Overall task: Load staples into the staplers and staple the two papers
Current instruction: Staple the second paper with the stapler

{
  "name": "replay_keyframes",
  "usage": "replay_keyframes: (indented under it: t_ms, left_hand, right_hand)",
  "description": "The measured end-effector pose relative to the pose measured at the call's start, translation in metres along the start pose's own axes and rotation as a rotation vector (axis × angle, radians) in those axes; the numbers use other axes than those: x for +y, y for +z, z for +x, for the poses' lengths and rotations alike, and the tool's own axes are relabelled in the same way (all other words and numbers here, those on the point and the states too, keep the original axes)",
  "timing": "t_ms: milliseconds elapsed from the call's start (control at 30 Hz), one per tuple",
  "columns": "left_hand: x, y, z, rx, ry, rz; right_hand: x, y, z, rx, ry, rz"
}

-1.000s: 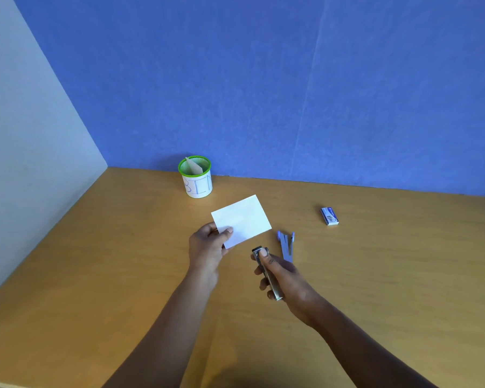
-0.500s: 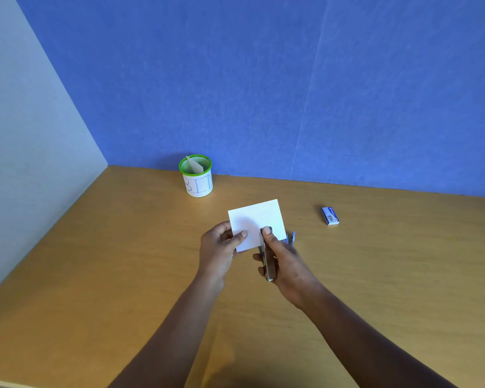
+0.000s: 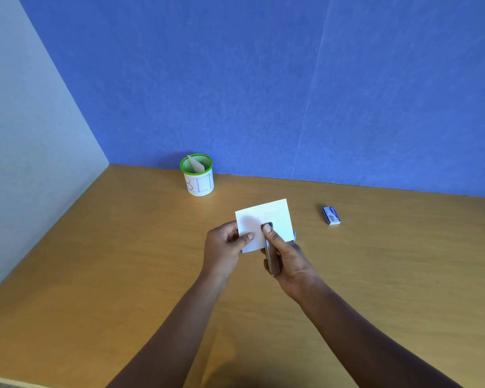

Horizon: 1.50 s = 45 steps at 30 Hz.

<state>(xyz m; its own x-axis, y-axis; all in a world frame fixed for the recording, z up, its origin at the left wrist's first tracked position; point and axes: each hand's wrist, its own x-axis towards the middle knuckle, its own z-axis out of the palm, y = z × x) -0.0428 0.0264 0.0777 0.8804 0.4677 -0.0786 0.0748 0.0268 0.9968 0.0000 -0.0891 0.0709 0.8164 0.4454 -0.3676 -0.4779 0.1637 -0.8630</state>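
1. White paper point(image 3: 263, 219), held above the wooden desk point(image 3: 123, 261): your left hand point(image 3: 224, 245) has it pinched at the near-left corner, thumb on top.
2. Your right hand point(image 3: 287, 256) is wrapped tight round the metal stapler point(image 3: 270, 253), thumb pressing its far tip.
3. Here's the key relation: the stapler's long axis runs near-to-far, and its head sits over the paper's near edge, right of your left thumb.
4. I reckon the squeeze is next, so keep the sheets square.
5. Far right, the staple box point(image 3: 331, 215) lies well apart; the green-rimmed cup point(image 3: 198, 177) stands far left.
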Motion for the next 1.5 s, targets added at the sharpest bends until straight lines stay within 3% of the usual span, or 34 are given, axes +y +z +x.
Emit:
replay_keyframes:
  t_ms: [667,833,1033,1500]
  left_hand:
    - [0.003,0.002,-0.003,-0.034,0.017,0.033]
    - [0.003,0.004,-0.004,-0.048,-0.069,-0.074]
    - [0.002,0.007,0.002,-0.187,-0.19,-0.118]
    - [-0.002,0.013,0.005,-0.117,-0.238,-0.283]
  right_hand:
    - [-0.001,-0.002,-0.003,0.054,-0.04,0.04]
    - [-0.002,-0.001,-0.003,0.033,-0.076,0.044]
    - [-0.002,0.002,-0.008,0.015,-0.031,0.015]
    - [-0.004,0.002,-0.007,0.004,-0.059,0.058]
